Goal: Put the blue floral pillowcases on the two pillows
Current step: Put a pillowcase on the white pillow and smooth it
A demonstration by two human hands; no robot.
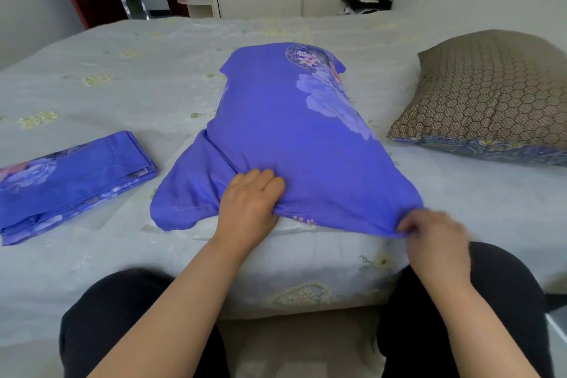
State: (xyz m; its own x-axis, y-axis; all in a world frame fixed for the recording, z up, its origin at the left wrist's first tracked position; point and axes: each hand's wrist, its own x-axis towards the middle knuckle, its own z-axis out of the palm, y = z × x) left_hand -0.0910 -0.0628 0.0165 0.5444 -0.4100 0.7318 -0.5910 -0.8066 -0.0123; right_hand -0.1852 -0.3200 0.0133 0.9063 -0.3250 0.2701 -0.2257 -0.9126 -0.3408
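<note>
Left hand (250, 199) grips bunched case (285, 138) hem, right hand (429, 230) pinches its corner. First pillow covered mid-bed; folded case (70, 181) left, bare pillow (491, 95) right, both waiting.

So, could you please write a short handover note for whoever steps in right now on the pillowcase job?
Left hand: grips bunched cloth at the near open end of the fitted pillowcase.
Right hand: blurred, pinches the near right corner of the same case.
Things: the first pillow is inside that case in the middle of the bed; a folded pillowcase lies to the left; a bare pillow lies to the right.
Done: first pillow is largely covered.
Left: straighten and close the near end, with loose cloth at the near left; then dress the bare pillow with the folded case.
</note>
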